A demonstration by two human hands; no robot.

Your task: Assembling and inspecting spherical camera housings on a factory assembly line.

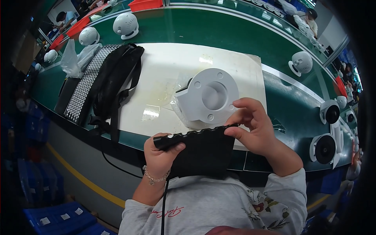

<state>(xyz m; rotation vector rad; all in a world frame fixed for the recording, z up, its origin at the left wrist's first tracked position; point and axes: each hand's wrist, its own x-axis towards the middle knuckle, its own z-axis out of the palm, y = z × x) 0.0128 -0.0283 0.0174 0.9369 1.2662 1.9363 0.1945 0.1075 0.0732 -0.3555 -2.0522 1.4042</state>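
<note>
My left hand (158, 156) is closed round the left end of a thin black sheet (203, 154), its thumb pressed along the folded top edge. That edge is curled over, with a row of rounded notches and whitish bits. At the sheet's right corner my right hand (250, 127) pinches it between thumb and a curled finger; the index finger is lifted away. Just beyond the sheet lies a white round-based device (227, 92), underside up, with a round hollow in the middle and small round recesses near its rim. Clear bubble wrap (180, 105) is beneath it.
A white board (156, 70) covers part of the green bench. A black bag (117, 74) and clear plastic bag (72, 62) lie at left. Several white round devices stand around, including one at far left (126, 25) and one at right (323, 149). Other people work beyond.
</note>
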